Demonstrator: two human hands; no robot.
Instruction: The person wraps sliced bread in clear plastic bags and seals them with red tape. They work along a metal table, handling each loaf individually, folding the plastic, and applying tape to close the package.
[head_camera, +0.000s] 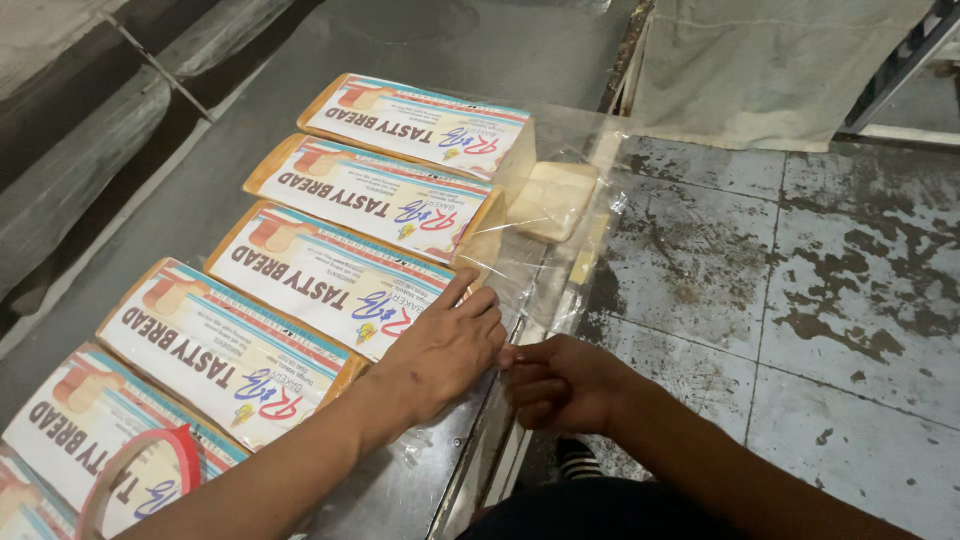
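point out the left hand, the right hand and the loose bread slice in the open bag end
left hand (445, 350), head view, back of the hand
right hand (560, 385), head view, curled knuckles
loose bread slice (550, 200), head view, middle of its pale face

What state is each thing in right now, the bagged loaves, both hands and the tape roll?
Row of printed plastic bread bags: lying flat on the grey metal table, open ends loose at its edge.
Third bagged loaf: pressed by left hand.
Right hand: curled, pinching at the clear bag end.
Red tape roll: round the left forearm.
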